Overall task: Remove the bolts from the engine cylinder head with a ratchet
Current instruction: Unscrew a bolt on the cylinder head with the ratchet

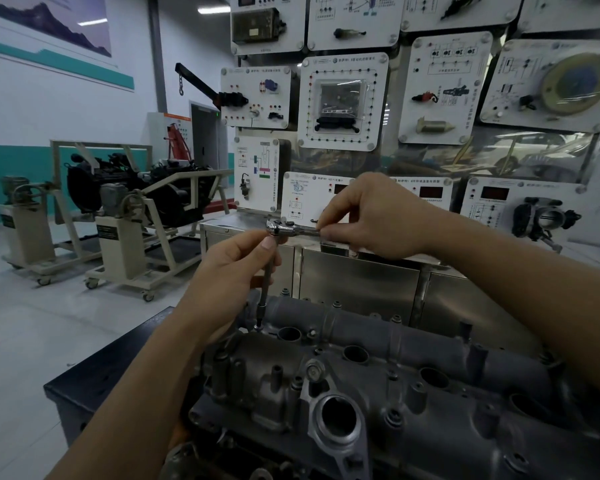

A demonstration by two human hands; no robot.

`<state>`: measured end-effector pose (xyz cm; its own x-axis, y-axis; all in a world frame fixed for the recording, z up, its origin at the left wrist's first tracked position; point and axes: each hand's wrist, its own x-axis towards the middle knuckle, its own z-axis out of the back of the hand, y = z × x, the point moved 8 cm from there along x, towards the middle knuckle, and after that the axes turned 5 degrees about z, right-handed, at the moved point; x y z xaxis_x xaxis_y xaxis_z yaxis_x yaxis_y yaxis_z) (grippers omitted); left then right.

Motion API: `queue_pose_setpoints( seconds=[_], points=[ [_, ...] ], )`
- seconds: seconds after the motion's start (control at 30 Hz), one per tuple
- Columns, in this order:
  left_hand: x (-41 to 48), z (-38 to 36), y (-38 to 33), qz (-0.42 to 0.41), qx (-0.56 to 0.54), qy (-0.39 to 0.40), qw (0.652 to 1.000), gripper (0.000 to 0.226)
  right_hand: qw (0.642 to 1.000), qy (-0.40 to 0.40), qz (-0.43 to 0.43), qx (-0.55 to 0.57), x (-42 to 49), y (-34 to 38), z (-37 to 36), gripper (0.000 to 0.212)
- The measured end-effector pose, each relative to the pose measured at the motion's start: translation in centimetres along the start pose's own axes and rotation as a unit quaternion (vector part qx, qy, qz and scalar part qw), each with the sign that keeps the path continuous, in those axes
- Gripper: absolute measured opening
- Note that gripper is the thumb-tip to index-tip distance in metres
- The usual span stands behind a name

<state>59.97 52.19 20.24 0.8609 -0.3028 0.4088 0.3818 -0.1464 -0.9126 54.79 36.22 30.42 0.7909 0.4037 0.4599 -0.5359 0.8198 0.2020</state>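
A grey engine cylinder head (388, 386) fills the lower middle, with several bolts along its edges. A chrome ratchet (284, 230) hangs above its far left corner. A long extension bar (264, 292) runs down from the ratchet's head to a bolt (258, 326) on that corner. My left hand (232, 275) grips the upper part of the extension bar, thumb up by the ratchet head. My right hand (371, 216) pinches the ratchet handle, which points to the right.
The cylinder head rests on a dark workbench (94, 375). Behind it stands a steel cabinet (357, 282) under a wall of white training panels (343, 102). Engines on wheeled stands (125, 216) stand at the left on open floor.
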Motion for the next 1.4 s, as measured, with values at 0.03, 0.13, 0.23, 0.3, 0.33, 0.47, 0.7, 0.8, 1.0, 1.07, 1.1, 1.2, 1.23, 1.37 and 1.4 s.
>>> queue_pose_setpoints(
  seconds=[0.03,0.13,0.23,0.3,0.33,0.47,0.7,0.8,1.0,1.07,1.1,1.2,1.23,1.37,1.4],
  points=[
    [0.1,-0.1,0.0,0.001,0.009,0.005,1.0,0.027,0.999,-0.011,0.005,-0.03,0.0,0.0,-0.2,0.017],
    [0.1,-0.2,0.0,0.006,0.007,0.011,1.0,0.028,0.996,0.046,0.005,-0.077,0.0,-0.3,-2.3,0.049],
    [0.0,0.1,-0.1,0.007,-0.013,0.003,1.0,0.029,0.987,0.137,-0.001,-0.088,-0.4,-0.6,-4.4,0.073],
    [0.0,0.2,0.0,0.004,-0.01,-0.003,1.0,0.027,0.985,0.148,0.0,-0.084,-0.5,-0.7,-4.5,0.076],
    [0.0,0.2,0.0,0.003,-0.008,-0.006,1.0,0.025,0.986,0.142,0.0,-0.083,-0.5,-0.7,-4.4,0.076],
    [-0.1,0.5,0.1,-0.003,-0.01,-0.03,0.999,0.022,0.991,0.046,0.03,-0.121,-0.1,0.8,-2.8,0.056],
    [-0.4,0.0,-0.6,-0.02,-0.012,-0.049,0.999,0.023,0.994,0.034,0.017,0.101,-0.4,3.0,-0.9,0.04],
    [-0.5,0.0,-0.8,-0.017,-0.011,-0.054,0.998,0.024,0.973,0.067,-0.026,0.217,-0.4,2.9,-2.7,0.041],
    [-0.5,0.2,-0.5,-0.003,-0.023,-0.045,0.999,0.027,0.983,0.072,-0.025,0.167,-0.4,1.4,-1.6,0.032],
    [-0.4,0.2,-0.3,-0.004,-0.015,-0.029,0.999,0.022,0.996,0.036,-0.016,0.078,-0.3,0.8,-0.4,0.026],
    [-0.4,0.2,-0.3,-0.004,-0.014,-0.021,1.0,0.021,0.999,0.018,-0.011,0.025,-0.2,0.6,-0.1,0.021],
    [-0.4,0.1,-0.3,-0.006,-0.003,-0.003,1.0,0.024,0.993,-0.025,0.002,-0.112,0.0,0.5,-0.3,0.016],
    [-0.4,0.1,-0.4,-0.008,0.005,0.002,1.0,0.023,0.991,-0.029,0.003,-0.134,0.1,0.5,-0.7,0.024],
    [-0.3,0.0,-0.3,0.002,-0.009,0.006,1.0,0.026,0.991,0.076,-0.013,-0.112,0.0,-0.7,-3.5,0.059],
    [-0.2,0.0,-0.3,0.007,-0.018,0.004,1.0,0.028,0.988,0.107,-0.014,-0.108,-0.2,-0.8,-4.2,0.068]
  ],
)
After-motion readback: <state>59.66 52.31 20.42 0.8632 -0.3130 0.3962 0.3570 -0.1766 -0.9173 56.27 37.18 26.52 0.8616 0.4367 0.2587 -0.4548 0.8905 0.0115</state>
